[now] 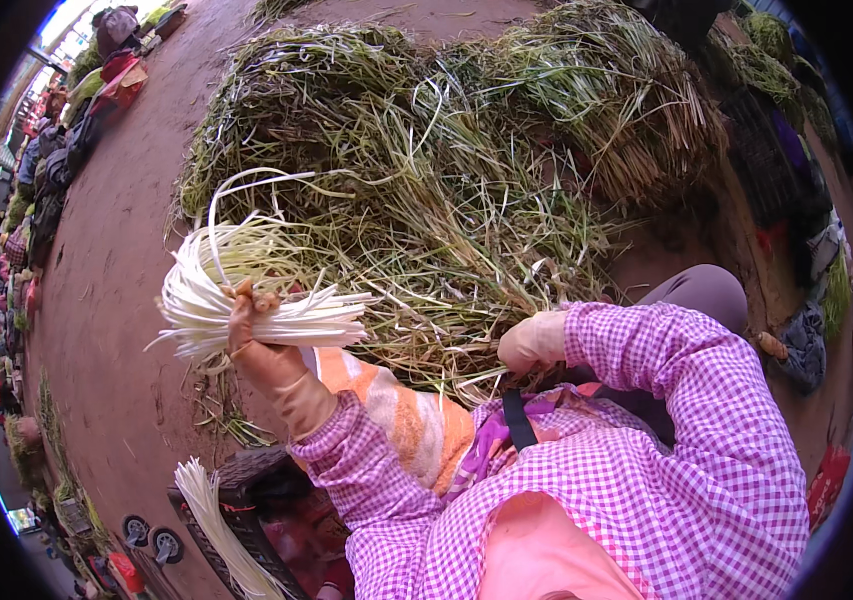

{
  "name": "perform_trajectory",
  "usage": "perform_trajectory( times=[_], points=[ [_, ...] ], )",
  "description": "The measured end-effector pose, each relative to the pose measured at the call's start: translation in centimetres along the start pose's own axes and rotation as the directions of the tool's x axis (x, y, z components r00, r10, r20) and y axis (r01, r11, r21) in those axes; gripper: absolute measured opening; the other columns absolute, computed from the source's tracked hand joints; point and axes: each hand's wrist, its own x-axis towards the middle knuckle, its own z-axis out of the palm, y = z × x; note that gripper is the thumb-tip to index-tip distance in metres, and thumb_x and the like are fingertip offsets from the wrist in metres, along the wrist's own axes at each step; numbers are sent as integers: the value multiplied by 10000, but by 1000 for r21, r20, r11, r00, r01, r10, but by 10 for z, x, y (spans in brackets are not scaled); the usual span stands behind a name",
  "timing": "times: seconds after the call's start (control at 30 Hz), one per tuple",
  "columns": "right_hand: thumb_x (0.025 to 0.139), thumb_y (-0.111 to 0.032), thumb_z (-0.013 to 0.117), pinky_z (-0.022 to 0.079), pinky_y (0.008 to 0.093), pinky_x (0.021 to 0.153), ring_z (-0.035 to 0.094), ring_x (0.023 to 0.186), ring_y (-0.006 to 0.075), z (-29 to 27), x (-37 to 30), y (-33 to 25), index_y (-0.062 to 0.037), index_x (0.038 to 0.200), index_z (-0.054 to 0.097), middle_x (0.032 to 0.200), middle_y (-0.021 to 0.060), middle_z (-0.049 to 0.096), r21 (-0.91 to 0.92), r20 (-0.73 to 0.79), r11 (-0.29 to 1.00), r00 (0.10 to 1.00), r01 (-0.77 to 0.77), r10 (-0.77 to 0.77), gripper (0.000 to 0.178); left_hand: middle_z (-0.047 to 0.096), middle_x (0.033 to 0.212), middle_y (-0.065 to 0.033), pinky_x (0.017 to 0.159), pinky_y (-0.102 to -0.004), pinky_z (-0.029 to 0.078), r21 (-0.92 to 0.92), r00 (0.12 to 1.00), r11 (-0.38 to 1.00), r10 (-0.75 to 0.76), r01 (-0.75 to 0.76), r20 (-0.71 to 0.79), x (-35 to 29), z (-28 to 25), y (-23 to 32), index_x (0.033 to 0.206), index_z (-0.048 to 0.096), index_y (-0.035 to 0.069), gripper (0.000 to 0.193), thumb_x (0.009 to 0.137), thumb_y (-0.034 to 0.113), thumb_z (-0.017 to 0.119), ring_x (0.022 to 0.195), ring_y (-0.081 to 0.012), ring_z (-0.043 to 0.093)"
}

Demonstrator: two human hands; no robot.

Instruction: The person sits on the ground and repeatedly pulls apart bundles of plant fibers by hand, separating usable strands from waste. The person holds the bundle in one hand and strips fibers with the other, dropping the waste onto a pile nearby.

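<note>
My left hand (264, 350), in a soiled tan glove, is closed around a thick bundle of white stalks (208, 300). The stalks are slender and leek-like, and one long one loops up above the rest. The bundle is held left of the near edge of a big heap of green and straw-coloured stalks (436, 220). In a pale glove, my right hand (533, 342) reaches down at the near edge of that heap, close to my lap. Its fingers are hidden, so I cannot see whether it grips anything.
An orange-and-white striped towel (421, 425) covers my left thigh. At lower left stands a dark crate (246, 480) with another bunch of white stalks (216, 520) at its side. Two small wheels (151, 538) show beside it. A black crate (761, 155) stands at far right.
</note>
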Motion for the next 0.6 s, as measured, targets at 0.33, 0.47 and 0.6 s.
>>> perform_trajectory(
  times=[0.33,0.47,0.6],
  points=[
    [932,-85,565,567,364,823,700,960,266,-159,78,95,-32,1125,698,1137,154,693,493,-683,856,541,-155,491,239,700,1003,-117,878,-358,530,-450,928,812,-311,371,206,11,-16,-54,1426,396,16,631,831,-31,603,853,-199,656],
    [926,-162,576,548,399,868,683,1041,301,-173,117,113,-41,1097,717,1139,159,694,464,-661,845,530,-266,531,253,693,1056,-116,886,-354,535,-246,987,957,-129,150,100,4,-6,-41,1445,369,28,640,849,-24,595,868,-201,649],
    [911,-237,599,507,380,945,649,1101,321,-167,96,125,-106,1130,715,1142,141,693,760,-549,650,529,-8,648,280,658,1079,-99,799,-338,528,-279,983,942,-175,185,62,4,2,-40,1455,348,17,639,859,-11,577,804,-147,622]
  ],
)
